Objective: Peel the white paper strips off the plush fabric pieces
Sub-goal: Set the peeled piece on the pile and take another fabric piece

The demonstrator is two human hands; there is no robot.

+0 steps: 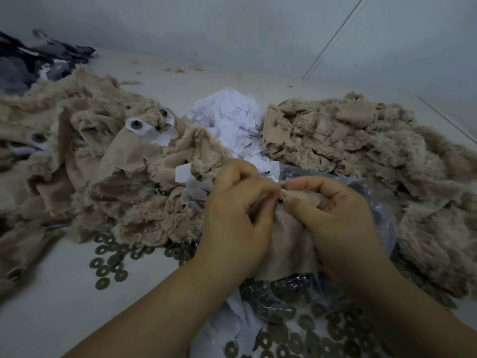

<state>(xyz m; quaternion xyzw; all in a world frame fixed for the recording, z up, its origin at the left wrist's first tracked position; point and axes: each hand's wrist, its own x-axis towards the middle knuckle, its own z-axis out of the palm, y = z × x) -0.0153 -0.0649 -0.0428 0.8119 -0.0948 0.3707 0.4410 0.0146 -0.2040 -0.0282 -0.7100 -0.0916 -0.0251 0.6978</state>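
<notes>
Your left hand point(236, 210) & right hand point(333, 213) both pinch one beige plush piece point(289, 239) at centre, fingers curled, thumbs meeting by a small dark eye stud point(280, 201); peeled white paper strips point(229, 117) heaped behind, btwn two plush piles; metal washers point(111, 264) scattered front-left.

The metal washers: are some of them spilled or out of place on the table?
Yes. Loose washers lie scattered on the bare table left of the hands, outside the clear plastic bag that holds the others.
</notes>
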